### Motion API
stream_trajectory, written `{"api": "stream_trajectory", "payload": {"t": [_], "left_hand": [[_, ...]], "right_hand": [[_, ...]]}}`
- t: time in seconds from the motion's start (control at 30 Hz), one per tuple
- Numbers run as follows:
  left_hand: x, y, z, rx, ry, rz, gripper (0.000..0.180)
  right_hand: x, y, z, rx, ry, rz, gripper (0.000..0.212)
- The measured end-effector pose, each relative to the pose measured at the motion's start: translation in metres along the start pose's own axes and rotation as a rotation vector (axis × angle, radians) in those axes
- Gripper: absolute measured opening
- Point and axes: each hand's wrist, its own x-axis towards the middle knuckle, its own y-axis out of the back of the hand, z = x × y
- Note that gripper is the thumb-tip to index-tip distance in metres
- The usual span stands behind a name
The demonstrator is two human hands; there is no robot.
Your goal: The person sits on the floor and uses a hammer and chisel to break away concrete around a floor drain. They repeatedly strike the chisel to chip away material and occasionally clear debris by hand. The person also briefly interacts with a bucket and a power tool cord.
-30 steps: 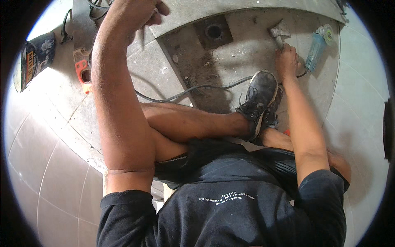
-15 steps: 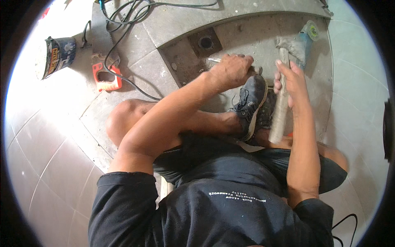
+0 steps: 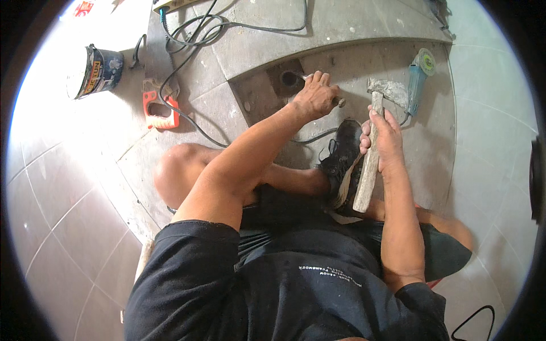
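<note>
My left hand point(image 3: 316, 98) is closed round a chisel point(image 3: 341, 103); its blunt end shows beside my fingers, and most of it is hidden in my grip. Its other end points at the rim of a round drain hole point(image 3: 289, 79) in a dark square patch of the floor. My right hand point(image 3: 385, 136) grips a hammer point(image 3: 369, 170) by its worn wooden handle. The hammer's head point(image 3: 389, 92), crusted pale grey, is raised to the right of my left hand, apart from the chisel.
A teal angle grinder point(image 3: 418, 85) lies beyond the hammer. At the left are an orange-handled saw point(image 3: 161, 116), a black cable point(image 3: 193, 122) looped over the floor, and a dark paint bucket point(image 3: 105, 71). My black shoe point(image 3: 338, 153) rests below my hands. A raised curved edge point(image 3: 341, 45) bounds the recess.
My left hand has moved slightly left with the chisel, whose tip now sits nearer the drain hole. The hammer has shifted left and down in view. The whole view has also shifted a little.
</note>
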Motion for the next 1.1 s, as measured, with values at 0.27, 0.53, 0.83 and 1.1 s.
{"api": "stream_trajectory", "payload": {"t": [0.27,0.53,0.83,1.1], "left_hand": [[0.009,-0.011,-0.017,-0.127,-0.009,0.065,0.023],[0.018,-0.003,-0.013,-0.243,-0.007,0.078,0.019],[0.025,0.006,-0.035,-0.347,0.005,0.132,0.022],[0.029,0.002,-0.051,-0.419,-0.020,0.155,0.021]], "right_hand": [[0.020,-0.023,0.011,0.045,0.025,0.062,0.019],[0.027,-0.033,0.017,-0.015,0.095,0.142,0.021],[0.028,-0.048,0.017,-0.067,0.113,0.127,0.025],[0.013,-0.064,0.032,-0.188,0.088,0.096,0.028]]}}
